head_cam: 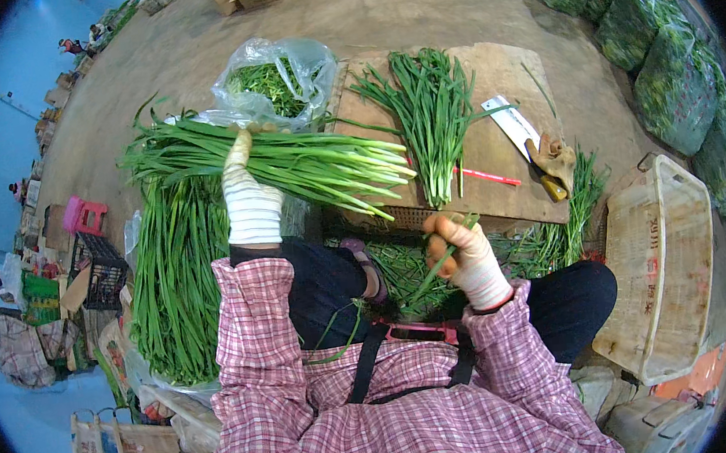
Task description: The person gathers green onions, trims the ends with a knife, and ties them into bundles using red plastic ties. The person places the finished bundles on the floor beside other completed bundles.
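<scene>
My left hand [249, 192], in a pale glove, grips a thick bunch of Chinese chives [316, 158], its white-green stem ends pointing right. Below it lies a large pile of long chives [177, 292]. My right hand [458, 246], in a stained glove, pinches a few loose green leaves [437, 270] at the near edge of a wooden board [506, 72]. On the board lie a second bunch of chives [433, 119], a red strip [490, 176], and a cleaver [513, 124] with a brown glove [553, 157] partly over its handle.
Beyond the left hand stands a clear plastic bag [281, 82] of green trimmings. Loose leaves [401, 269] litter the floor between my legs. A plastic crate [656, 268] stands at the right, near several filled vegetable bags [677, 87]. At the left are a black crate [101, 270] and a pink stool [84, 216].
</scene>
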